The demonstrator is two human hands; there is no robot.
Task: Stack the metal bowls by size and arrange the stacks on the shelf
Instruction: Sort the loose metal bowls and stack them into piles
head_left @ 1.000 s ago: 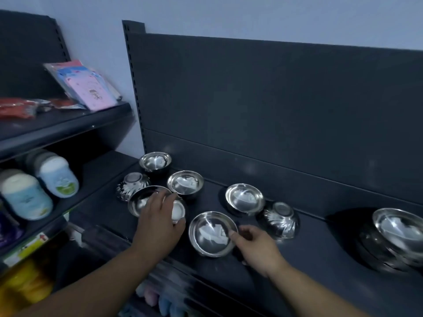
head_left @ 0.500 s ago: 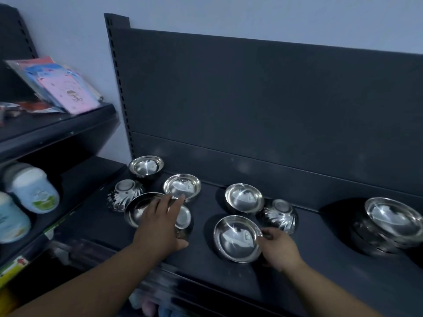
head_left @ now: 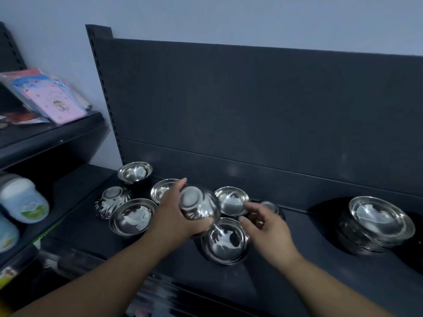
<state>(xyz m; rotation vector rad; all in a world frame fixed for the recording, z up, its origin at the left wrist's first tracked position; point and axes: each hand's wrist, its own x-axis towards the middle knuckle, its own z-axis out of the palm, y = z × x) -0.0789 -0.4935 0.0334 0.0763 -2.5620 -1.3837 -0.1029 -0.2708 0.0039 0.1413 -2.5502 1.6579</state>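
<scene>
Well left of grip: inverted fluted bowl [head_left: 112, 201], rim down on dark shelf [head_left: 320, 259]; plain bowl [head_left: 131, 216] just beside it, nearer camera; small back bowl [head_left: 135, 172] behind both. Left hand [head_left: 170, 217] clasps held fluted bowl [head_left: 198, 205], lifted off shelf, tilted, base toward camera. Half-hidden bowl [head_left: 161, 189] behind that hand. Directly under grip: wide bowl [head_left: 225, 240], upright. Just right of grip: upright bowl [head_left: 232, 200]. Right hand [head_left: 267, 227] slack, fingers loosely curled, holding nothing, near held bowl. Well right: stack of large bowls [head_left: 380, 223].
</scene>
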